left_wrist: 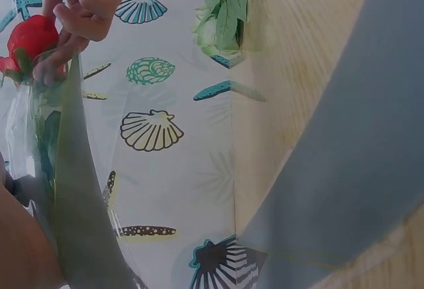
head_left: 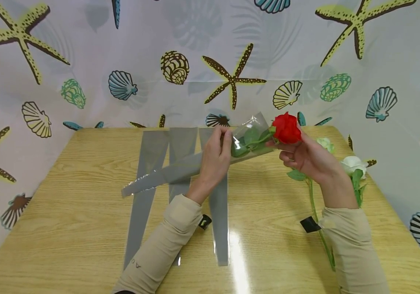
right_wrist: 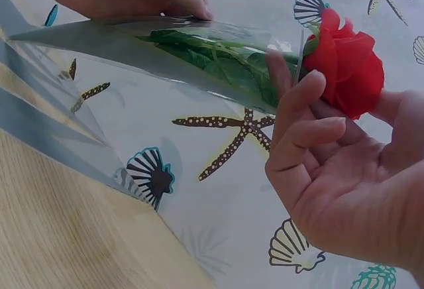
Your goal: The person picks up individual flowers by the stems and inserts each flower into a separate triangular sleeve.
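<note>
A red artificial rose (head_left: 287,128) lies tilted with its stem and green leaves (right_wrist: 199,57) inside a clear, tapered flower sleeve (head_left: 180,169). Its bloom sticks out past the sleeve's wide end. My left hand (head_left: 215,157) pinches the sleeve along its upper edge, below that wide end, and holds it raised above the table. Cradled under the bloom, my right hand (head_left: 314,157) holds the rose, its curled fingers (right_wrist: 301,100) at the sleeve's mouth and the thumb behind the petals. In the left wrist view the narrow part of the sleeve runs down past my left hand.
Several more flat sleeves (head_left: 218,220) lie side by side on the wooden table (head_left: 66,212), under my left arm. To the right, a white rose (head_left: 354,165) and a paler greenish one (head_left: 325,143) lie by my right forearm. A shell-patterned cloth (head_left: 195,98) hangs behind.
</note>
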Available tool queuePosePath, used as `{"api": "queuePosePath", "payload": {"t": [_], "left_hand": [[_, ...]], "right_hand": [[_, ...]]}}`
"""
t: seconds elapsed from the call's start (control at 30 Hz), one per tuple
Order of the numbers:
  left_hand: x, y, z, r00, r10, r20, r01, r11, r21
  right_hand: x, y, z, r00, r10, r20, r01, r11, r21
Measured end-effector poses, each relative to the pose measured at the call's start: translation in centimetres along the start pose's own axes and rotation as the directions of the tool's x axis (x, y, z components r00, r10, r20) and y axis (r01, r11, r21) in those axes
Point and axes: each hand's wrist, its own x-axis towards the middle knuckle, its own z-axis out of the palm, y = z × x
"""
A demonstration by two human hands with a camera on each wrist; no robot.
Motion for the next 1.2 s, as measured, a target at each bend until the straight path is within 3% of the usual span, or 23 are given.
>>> {"api": "queuePosePath", "payload": {"t": [0.13,0.4,1.2], "left_hand": [[-0.08,0.02,0.01,1.0,-0.006,-0.004,0.006,1.0,0.007],[-0.23,0.1,0.06,1.0,0.006,0.004,-0.006,1.0,0.006],[-0.32,0.48,0.4,0.999,0.053,0.015,-0.053,0.998,0.02]], "right_hand": [[-0.14,0.11,-0.24,0.999,0.017,0.039,-0.018,0.999,0.031],[-0.4,0.16,-0.38,0.998,0.065,0.009,-0.065,0.993,0.1],[-0.45,-0.06,0.18,0.985,0.094,-0.148,-0.112,0.987,-0.118]]}}
